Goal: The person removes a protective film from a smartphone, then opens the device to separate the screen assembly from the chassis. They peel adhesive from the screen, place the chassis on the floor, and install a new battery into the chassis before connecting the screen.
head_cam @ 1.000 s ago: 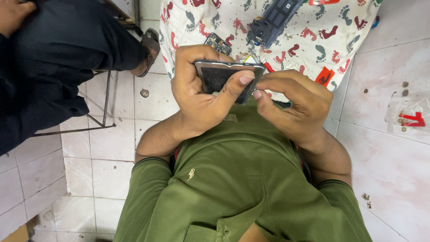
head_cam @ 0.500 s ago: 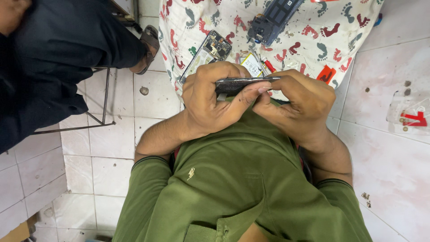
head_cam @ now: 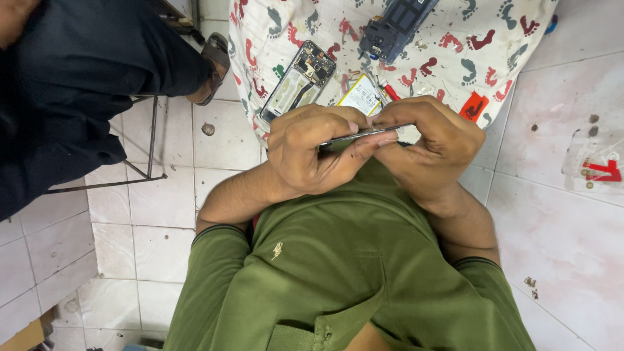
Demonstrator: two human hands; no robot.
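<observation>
My left hand (head_cam: 311,151) and my right hand (head_cam: 430,142) both grip a thin flat phone panel (head_cam: 361,135), seen edge-on between the fingers, close in front of my green shirt. Behind the hands lies a patterned white cloth (head_cam: 500,39). On it rest an opened phone body with bare circuitry (head_cam: 298,80), a white flat battery-like part (head_cam: 361,95) and a dark blue phone frame (head_cam: 394,26).
A person in dark clothes (head_cam: 71,84) sits at the left, one foot in a sandal (head_cam: 213,65) near the cloth. A thin metal stool leg (head_cam: 153,143) stands on the white tiled floor (head_cam: 572,221). A red mark (head_cam: 604,170) lies on the tiles at right.
The panel has tilted from facing me to edge-on. My hands have dropped a little, which uncovers the opened phone body and the white part on the cloth.
</observation>
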